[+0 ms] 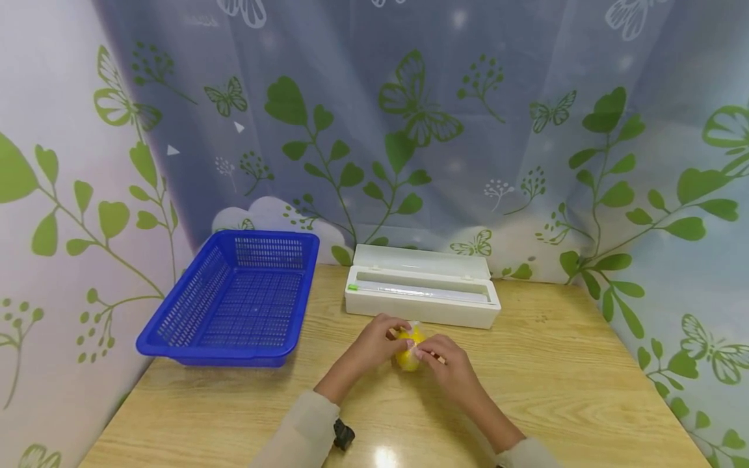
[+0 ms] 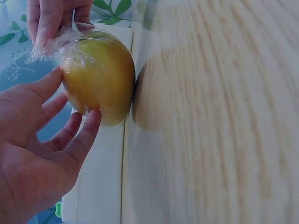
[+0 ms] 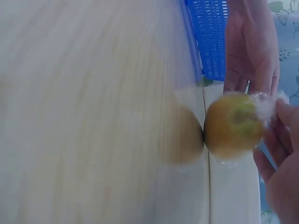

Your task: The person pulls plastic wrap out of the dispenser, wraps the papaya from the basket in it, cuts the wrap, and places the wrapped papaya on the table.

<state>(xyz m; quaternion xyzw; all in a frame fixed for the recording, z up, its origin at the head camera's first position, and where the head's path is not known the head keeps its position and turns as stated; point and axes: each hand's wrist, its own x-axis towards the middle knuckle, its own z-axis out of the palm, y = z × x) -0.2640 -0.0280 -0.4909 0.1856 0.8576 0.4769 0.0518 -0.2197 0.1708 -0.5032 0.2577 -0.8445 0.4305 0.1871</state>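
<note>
A round yellow fruit wrapped in clear cling film stands on the table, near the front of the white box. Its exact kind is hard to tell; in the right wrist view the fruit looks orange-yellow with a greenish patch. My left hand holds it from the left, thumb and fingers curved about its side. From the right, my right hand pinches the gathered film at the top of the fruit.
Behind the hands lies a long white cling film box, its lid raised and a film roll inside. A blue plastic basket stands at the left. A patterned curtain closes off the table's back.
</note>
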